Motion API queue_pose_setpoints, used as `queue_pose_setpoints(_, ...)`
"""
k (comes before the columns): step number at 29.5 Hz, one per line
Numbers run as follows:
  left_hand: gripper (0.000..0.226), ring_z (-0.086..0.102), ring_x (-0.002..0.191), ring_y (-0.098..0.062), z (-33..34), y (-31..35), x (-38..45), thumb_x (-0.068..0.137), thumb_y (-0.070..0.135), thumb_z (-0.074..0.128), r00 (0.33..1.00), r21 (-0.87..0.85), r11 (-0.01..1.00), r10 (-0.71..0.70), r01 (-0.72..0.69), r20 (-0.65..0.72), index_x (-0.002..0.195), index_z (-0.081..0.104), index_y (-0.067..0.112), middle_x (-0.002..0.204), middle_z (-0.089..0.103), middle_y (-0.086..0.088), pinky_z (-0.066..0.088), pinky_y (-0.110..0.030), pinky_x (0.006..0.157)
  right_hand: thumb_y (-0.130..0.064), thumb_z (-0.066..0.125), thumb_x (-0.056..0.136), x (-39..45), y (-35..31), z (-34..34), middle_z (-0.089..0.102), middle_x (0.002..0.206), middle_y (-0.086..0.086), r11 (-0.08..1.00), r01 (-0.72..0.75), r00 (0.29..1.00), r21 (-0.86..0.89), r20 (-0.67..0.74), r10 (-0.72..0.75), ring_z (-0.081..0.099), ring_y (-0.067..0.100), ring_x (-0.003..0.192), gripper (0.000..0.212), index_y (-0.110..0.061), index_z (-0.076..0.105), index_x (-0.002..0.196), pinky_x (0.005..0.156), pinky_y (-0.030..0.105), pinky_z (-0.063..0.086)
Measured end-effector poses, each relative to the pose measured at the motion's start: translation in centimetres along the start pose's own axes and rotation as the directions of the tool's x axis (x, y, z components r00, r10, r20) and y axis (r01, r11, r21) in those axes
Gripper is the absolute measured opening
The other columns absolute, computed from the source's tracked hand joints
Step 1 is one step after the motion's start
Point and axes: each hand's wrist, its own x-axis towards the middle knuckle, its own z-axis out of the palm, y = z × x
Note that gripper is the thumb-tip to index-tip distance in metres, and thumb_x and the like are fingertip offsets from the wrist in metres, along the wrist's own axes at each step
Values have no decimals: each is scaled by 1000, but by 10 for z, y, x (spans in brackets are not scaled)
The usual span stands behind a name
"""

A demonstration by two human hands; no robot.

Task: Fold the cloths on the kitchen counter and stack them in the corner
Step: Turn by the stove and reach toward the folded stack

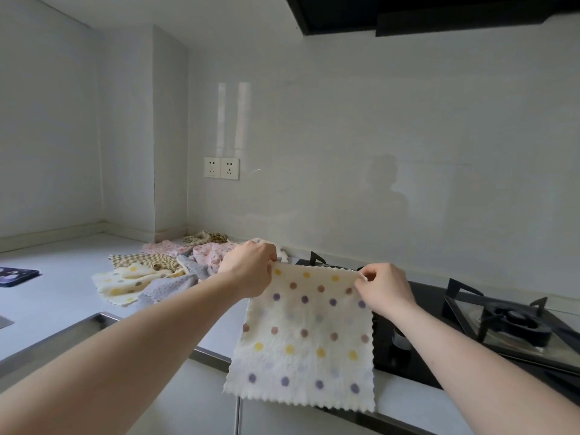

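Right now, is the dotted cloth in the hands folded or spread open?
Spread open. The dotted cloth hangs as one flat layer, pinched at its top corners by the left hand and right hand.

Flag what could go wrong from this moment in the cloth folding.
The left hand and right hand only pinch the top corners of the dotted cloth, so a corner could slip and drop. The cloth hangs beside the gas hob; its right edge could drape over the hob. The unfolded pile lies loosely overlapped on the counter, so laying this cloth down might catch others.
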Motion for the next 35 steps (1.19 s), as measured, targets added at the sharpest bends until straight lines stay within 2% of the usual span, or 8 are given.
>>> queue_pose_setpoints(5, 22, 61, 84, -20, 14, 0, 9, 97, 18, 53, 992, -155, 986, -84, 68, -97, 106, 72, 25, 103, 72, 6, 38, -28, 68, -13, 60, 85, 14, 6, 9, 73, 75, -7, 994, -24, 997, 106, -66, 31, 69, 14, 73, 23, -27, 74, 75, 62, 25, 50)
queue_pose_setpoints(8, 22, 64, 102, -20, 24, -4, 6, 96, 16, 57, 992, -187, 980, -83, 64, -96, 105, 74, 28, 109, 73, 7, 46, -28, 75, -13, 62, 86, 13, 14, 13, 73, 79, -12, 996, 5, 998, 87, -70, 1, 67, 9, 75, 23, -30, 73, 75, 61, 23, 46)
queue_pose_setpoints(20, 17, 69, 93, -6, 38, -22, -61, 98, 33, 64, 996, -122, 988, 91, -89, 10, 109, 78, 32, 107, 76, 16, 53, -22, 82, -20, 64, 90, -44, 50, 19, 69, 87, -17, 977, 195, 971, -84, 158, -180, 62, 3, 83, 22, -38, 73, 82, 66, 26, 53)
queue_pose_setpoints(23, 17, 70, 87, -6, 39, -24, -79, 97, 38, 64, 994, -89, 991, 104, -100, 40, 107, 78, 35, 105, 77, 17, 56, -27, 81, -25, 63, 93, -58, 55, 21, 67, 97, -16, 966, 228, 953, -125, 233, -194, 61, 5, 88, 19, -40, 72, 88, 57, 19, 50)
queue_pose_setpoints(27, 22, 68, 101, -8, 41, -25, -97, 96, 46, 59, 989, -6, 996, 94, -94, 112, 111, 75, 40, 115, 73, 23, 55, -28, 84, -27, 63, 94, -72, 60, 21, 69, 100, -13, 962, 232, 943, -145, 274, -186, 63, 4, 82, 18, -41, 73, 89, 56, 16, 44)
queue_pose_setpoints(29, 22, 66, 103, -10, 42, -25, -102, 95, 50, 58, 984, 22, 995, 92, -97, 152, 108, 75, 42, 116, 73, 20, 55, -30, 83, -28, 63, 94, -76, 64, 21, 71, 108, -14, 962, 227, 939, -149, 295, -176, 65, 3, 83, 17, -41, 75, 95, 62, 16, 48)
queue_pose_setpoints(32, 25, 64, 110, -15, 41, -23, -107, 96, 53, 57, 975, 65, 992, 97, -112, 201, 108, 75, 39, 123, 69, 18, 49, -28, 83, -35, 61, 92, -83, 69, 21, 65, 129, -19, 954, 239, 923, -184, 349, -164, 62, 2, 109, 21, -40, 75, 106, 83, 17, 49)
queue_pose_setpoints(35, 29, 61, 115, -15, 41, -21, -110, 97, 54, 55, 963, 83, 987, 114, -138, 242, 110, 75, 36, 127, 67, 18, 47, -28, 85, -48, 59, 86, -87, 71, 19, 62, 129, -23, 941, 257, 919, -218, 355, -169, 54, 2, 121, 23, -43, 75, 102, 99, 26, 48)
